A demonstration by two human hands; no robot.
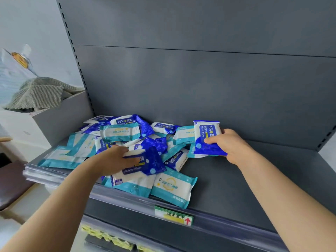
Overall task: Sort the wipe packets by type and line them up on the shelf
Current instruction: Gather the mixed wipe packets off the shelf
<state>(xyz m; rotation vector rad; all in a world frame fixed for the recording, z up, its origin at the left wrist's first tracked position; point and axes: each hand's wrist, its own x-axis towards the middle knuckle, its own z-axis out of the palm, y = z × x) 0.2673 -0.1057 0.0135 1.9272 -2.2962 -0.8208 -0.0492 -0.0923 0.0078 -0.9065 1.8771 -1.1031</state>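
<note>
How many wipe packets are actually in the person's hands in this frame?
2. The left hand grips a blue packet at the front of the pile; the right hand holds a second blue packet at the pile's right edge. More under the left hand may be hidden.

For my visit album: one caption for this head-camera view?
Right hand holds one blue wipe packet, left hand another, at the unsorted pile on the shelf.

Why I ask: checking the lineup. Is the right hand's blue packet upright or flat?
Upright: the right hand holds the blue packet on end, print sideways.
</note>
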